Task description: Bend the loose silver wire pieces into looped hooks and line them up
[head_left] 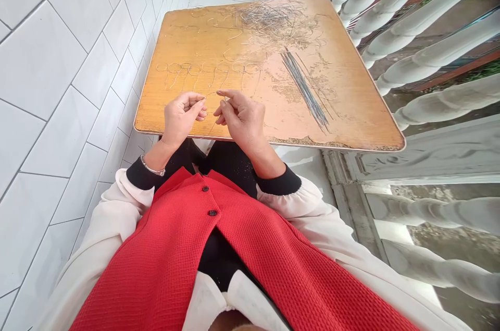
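Observation:
Both hands meet over the near edge of a wooden-topped table [211, 49]. My left hand [183, 114] pinches one end of a thin wire [211, 94] between thumb and forefinger. With thumb and fingers closed, my right hand [242, 113] grips the same wire a short way to the right. The wire seems to curve between the fingertips, and a thin length hangs below; its exact shape is hard to make out. Just beyond the hands lies a row of several looped wires [189, 71], each with a round loop and a tail.
A bundle of straight wires [304, 90] lies right of my hands. A tangled heap of wires [269, 15] sits at the table's far side. A tiled wall [82, 70] runs along the left, and a white balustrade [414, 65] along the right.

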Tool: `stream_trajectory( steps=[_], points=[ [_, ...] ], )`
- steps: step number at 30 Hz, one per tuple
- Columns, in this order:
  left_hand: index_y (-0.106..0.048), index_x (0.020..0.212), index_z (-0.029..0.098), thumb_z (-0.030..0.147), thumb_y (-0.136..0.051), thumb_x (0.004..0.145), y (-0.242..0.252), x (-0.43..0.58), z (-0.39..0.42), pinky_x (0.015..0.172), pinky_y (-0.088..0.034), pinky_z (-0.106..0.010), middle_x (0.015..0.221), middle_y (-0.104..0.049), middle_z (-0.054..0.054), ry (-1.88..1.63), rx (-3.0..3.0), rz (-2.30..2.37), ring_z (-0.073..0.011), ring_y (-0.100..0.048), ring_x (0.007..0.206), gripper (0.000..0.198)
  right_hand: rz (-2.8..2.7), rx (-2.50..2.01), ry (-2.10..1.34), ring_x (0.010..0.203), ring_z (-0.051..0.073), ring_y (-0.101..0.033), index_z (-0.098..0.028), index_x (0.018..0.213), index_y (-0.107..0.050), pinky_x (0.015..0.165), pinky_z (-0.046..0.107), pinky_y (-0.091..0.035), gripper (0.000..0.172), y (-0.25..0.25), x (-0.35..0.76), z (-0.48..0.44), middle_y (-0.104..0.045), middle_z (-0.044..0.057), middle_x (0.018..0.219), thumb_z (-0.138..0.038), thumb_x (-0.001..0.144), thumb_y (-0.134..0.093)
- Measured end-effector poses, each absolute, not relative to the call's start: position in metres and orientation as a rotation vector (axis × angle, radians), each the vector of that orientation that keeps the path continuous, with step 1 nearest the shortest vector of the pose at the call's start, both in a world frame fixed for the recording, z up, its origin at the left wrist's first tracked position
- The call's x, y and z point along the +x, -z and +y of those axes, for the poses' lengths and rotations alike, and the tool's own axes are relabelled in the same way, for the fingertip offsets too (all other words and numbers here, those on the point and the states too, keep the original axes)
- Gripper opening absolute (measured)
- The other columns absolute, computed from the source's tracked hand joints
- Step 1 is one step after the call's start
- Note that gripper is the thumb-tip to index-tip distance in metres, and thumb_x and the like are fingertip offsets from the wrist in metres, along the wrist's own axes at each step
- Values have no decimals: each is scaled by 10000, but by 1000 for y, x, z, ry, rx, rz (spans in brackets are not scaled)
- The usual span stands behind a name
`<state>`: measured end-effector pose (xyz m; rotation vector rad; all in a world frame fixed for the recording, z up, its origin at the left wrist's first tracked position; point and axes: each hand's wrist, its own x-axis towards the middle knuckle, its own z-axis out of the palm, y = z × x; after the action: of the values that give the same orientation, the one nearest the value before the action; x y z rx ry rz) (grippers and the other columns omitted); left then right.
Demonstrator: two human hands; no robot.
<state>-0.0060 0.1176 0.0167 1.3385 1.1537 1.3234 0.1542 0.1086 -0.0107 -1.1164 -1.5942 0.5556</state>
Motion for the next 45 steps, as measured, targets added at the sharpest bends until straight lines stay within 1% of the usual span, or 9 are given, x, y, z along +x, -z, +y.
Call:
stream_trajectory(
  steps=[9,13,17,21,25,29,32,39,45],
  points=[
    [-642,892,166,204,-687,940,-11,-3,118,679,-582,-165,797,-753,15,-1268,1276,1116,-64,-741,702,76,-1419,-1100,-871,575,133,-660,-215,1129,-699,587,272,-577,390,3,149,109,-691,16,739,-552,938,-647],
    [-684,895,170,267,-714,927,-15,-13,121,621,-565,-149,857,-755,4,-1210,1335,1136,-55,-721,664,106,-1415,-1087,-933,553,118,-635,-189,1144,-704,558,257,-558,456,4,153,111,-689,17,730,-586,923,-656],
    [-712,846,170,212,-723,896,-19,-17,124,535,-518,-135,722,-699,34,-1182,1467,1190,-36,-642,540,66,-1483,-1137,-875,526,123,-619,-174,1150,-725,560,272,-542,469,6,154,111,-678,14,698,-583,957,-601],
    [-705,800,170,141,-679,885,-19,-18,124,530,-496,-155,604,-617,58,-1179,1594,1224,-47,-603,499,94,-1661,-1207,-642,638,166,-667,-195,1127,-753,683,317,-555,397,3,156,110,-697,40,759,-522,989,-575],
    [-694,780,187,132,-655,872,-14,-19,125,575,-488,-180,622,-612,54,-1206,1793,1224,-60,-603,530,115,-1814,-1227,-331,864,215,-693,-225,1113,-752,773,329,-526,302,-3,160,115,-729,80,955,-446,991,-587],
    [-677,761,207,148,-636,877,-9,-18,123,589,-458,-208,676,-638,30,-1247,1952,1261,-87,-604,589,136,-1954,-1247,-183,859,219,-663,-232,977,-732,740,322,-471,294,-5,162,120,-707,70,869,-391,1034,-492],
    [-659,762,218,136,-610,890,-7,-14,120,602,-442,-225,709,-653,20,-1288,1993,1326,-98,-602,607,159,-1958,-1294,-92,826,219,-644,-235,967,-709,717,336,-429,304,-1,157,122,-697,82,865,-362,1045,-444],
    [-644,819,237,128,-618,904,-4,-5,117,719,-462,-254,737,-679,12,-1352,1985,1480,-141,-636,726,140,-1902,-1328,-80,800,223,-649,-228,998,-701,725,349,-451,285,9,147,126,-709,88,880,-300,1031,-428],
    [-645,863,231,141,-608,928,-3,-10,118,741,-475,-247,745,-678,21,-1399,1907,1486,-139,-678,775,117,-1722,-1200,-342,845,212,-703,-261,1090,-726,810,353,-544,301,4,152,123,-752,69,942,-465,1024,-515]
  ],
)
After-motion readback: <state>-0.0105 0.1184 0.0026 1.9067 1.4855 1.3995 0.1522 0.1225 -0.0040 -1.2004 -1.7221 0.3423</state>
